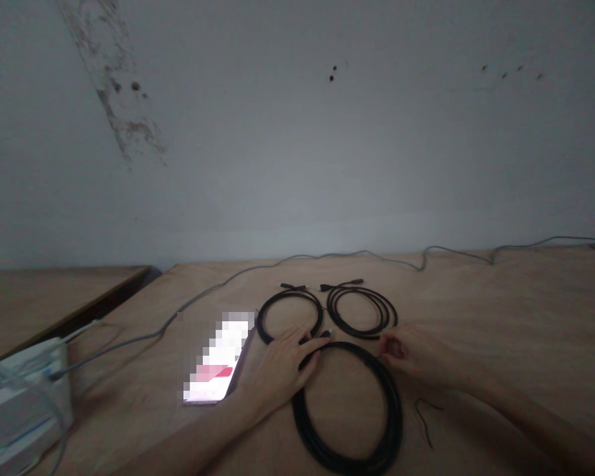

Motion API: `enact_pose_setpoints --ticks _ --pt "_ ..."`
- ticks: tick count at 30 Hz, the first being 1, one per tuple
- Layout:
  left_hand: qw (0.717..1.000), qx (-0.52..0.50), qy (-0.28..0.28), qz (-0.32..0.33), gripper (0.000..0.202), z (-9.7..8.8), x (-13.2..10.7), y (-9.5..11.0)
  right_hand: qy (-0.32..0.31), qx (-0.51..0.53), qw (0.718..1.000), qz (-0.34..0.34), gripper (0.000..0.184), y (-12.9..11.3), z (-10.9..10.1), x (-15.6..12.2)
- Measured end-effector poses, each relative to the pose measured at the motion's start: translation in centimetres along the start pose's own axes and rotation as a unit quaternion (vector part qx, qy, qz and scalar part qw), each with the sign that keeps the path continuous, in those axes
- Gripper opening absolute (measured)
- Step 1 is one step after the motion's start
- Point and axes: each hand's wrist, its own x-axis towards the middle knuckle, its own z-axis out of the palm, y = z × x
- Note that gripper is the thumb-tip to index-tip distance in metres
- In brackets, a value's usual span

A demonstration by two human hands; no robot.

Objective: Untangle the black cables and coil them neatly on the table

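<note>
The nearest and thickest coil of black cable [395,410] lies flat on the table. My left hand [290,360] grips its upper left side, with a plug [326,333] showing beside the fingertips. At the coil's upper right edge, my right hand [396,350] is closed in a pinch; whatever is between its fingertips is too small to make out. A second black cable coil [260,320] sits just beyond my left hand, partly covered by it. Beyond my right hand rests a third coil [333,307], its connector ends pointing toward the wall.
A thin dark tie [421,423] lies bent right of the near coil. A phone with a lit screen [225,363] is left of my left hand. White equipment [30,403] stands at far left, and a grey cord [198,299] runs from it along the wall.
</note>
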Motion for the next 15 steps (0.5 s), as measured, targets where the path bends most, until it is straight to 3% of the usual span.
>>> enact_pose_setpoints --ticks 11,15 --pt "1.000 -0.004 0.004 0.016 0.040 0.1 0.1 -0.2 0.039 0.088 0.995 0.040 0.021 -0.4 1.4 0.7" --pt "1.000 -0.005 0.005 0.016 0.039 0.1 0.0 -0.2 0.049 0.095 0.994 0.020 0.023 -1.2 1.4 0.5"
